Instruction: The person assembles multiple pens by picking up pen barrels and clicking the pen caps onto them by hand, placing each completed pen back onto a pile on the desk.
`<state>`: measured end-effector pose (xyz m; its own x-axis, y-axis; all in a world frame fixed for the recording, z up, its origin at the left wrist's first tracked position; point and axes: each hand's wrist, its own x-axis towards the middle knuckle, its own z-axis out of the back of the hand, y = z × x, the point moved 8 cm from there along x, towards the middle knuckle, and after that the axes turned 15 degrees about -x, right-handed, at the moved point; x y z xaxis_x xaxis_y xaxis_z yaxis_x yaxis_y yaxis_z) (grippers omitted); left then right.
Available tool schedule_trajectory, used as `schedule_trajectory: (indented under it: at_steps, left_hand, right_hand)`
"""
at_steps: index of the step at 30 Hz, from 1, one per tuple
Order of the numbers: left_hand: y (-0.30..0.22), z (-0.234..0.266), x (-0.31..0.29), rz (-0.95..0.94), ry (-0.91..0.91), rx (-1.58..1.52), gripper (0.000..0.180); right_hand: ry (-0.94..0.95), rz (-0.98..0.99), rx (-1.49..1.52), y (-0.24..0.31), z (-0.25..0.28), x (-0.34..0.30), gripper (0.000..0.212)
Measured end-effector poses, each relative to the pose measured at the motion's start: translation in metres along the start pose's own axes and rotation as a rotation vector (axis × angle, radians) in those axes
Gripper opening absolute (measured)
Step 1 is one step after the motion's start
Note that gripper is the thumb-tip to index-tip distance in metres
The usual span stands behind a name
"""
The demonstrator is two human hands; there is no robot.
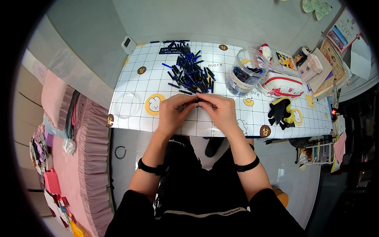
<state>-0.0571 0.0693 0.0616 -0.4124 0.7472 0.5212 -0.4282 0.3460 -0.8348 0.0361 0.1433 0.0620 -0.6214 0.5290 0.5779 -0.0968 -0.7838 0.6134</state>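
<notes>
My left hand (pixel 173 113) and my right hand (pixel 219 113) meet near the table's front edge, with fingers bent and fingertips together. Between them shows a small dark bit (pixel 196 100), which looks like ink cartridges; the fingers hide most of it. Just beyond my fingertips lies a loose pile of dark blue and black ink cartridges (pixel 191 75), pointing every way. A clear round plastic jar (pixel 238 87) to the right of the pile stands open, with more cartridges inside. Its likely lid, a clear round disc (pixel 127 105), rests flat left of my left hand.
A white and red pencil case (pixel 282 85) sits right of the jar, and black and yellow gloves (pixel 281 112) lie before it. Notebooks (pixel 327 65) and a pink container (pixel 314 65) crowd the right end. A small white timer (pixel 128 44) stands at the back left corner. A pink bed (pixel 89 158) is at the left.
</notes>
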Motion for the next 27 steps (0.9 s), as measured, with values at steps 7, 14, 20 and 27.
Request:
schedule_trajectory:
  at_steps: [7,14,20,27]
  left_hand:
    - [-0.002,-0.003,0.0,0.017,0.029,0.011,0.016]
    - [-0.001,-0.004,0.0,0.018,0.03,-0.025,0.015]
    - [0.005,-0.004,0.002,0.03,0.068,-0.003,0.014]
    - [0.002,-0.003,0.002,-0.027,0.057,-0.032,0.013]
  right_hand:
    - [-0.001,0.017,-0.009,0.001,0.001,0.0,0.022]
    - [0.002,0.009,-0.035,0.002,0.002,0.0,0.017]
    - [-0.025,-0.013,-0.02,-0.005,0.0,-0.001,0.016]
    - [-0.088,0.028,-0.05,0.0,0.0,0.001,0.014]
